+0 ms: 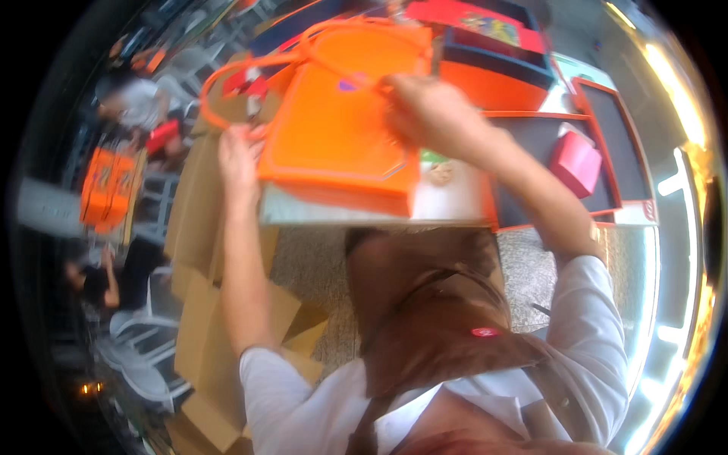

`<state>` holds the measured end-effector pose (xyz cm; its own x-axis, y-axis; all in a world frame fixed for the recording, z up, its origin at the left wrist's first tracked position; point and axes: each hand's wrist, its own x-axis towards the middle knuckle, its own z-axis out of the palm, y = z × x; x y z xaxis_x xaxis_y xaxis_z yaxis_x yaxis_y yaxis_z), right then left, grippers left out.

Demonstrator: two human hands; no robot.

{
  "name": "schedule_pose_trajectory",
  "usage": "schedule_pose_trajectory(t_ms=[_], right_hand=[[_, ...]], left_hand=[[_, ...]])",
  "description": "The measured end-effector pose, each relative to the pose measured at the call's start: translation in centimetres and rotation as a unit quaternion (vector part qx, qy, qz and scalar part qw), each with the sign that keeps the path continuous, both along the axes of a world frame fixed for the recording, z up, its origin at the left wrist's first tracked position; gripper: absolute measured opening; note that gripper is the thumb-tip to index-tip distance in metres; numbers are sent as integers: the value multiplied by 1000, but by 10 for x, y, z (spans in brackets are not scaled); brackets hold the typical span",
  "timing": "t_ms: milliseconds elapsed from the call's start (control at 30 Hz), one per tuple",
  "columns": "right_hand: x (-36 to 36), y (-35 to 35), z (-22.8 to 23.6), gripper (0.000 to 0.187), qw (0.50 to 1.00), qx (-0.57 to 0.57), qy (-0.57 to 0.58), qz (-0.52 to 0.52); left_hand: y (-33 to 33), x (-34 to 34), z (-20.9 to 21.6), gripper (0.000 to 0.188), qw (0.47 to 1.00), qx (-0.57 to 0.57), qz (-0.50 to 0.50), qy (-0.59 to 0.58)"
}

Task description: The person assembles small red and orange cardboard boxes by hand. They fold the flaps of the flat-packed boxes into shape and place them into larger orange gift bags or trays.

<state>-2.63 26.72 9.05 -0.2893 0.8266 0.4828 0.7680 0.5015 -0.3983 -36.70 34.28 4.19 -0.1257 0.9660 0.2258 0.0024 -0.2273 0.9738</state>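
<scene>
A bright orange handbag-shaped gift bag (341,121) with looped handles leans over the table's near edge, its bottom toward me. My left hand (240,152) grips the bag's left side, fingertips at its edge just below a handle loop. My right hand (428,110) is closed at the bag's right side, with its fingers curled against it. Motion blurs both hands slightly, and the right fingertips are partly hidden. A small purple mark shows on the bag's upper face. Beside its lower right corner lies a small round beige item (441,174).
Right of the bag are dark trays with orange rims (523,174), one bearing a pink box (576,163). Behind stands an orange and navy box (493,76). Open brown cartons (205,318) stand at my left. Farther left are people, grey chairs (144,356) and orange boxes (108,189).
</scene>
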Motion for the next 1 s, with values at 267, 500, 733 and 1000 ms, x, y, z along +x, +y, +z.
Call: schedule_pose_trajectory(t_ms=[267,500,733,1000], right_hand=[[16,-10,0,23,983,-23,172,-55],[64,-48,-23,36,896,-163,413,-29],[106,-122,-5,29,885,-437,140,82],[202,-118,38,23,976,-85,36,-197]], left_hand=[[5,-26,-17,40,997,-59,34,-42],[-16,-14,-22,44,991,-105,20,-83],[-40,-19,-27,39,995,-40,56,68],[-87,8,-13,36,984,95,88,119]])
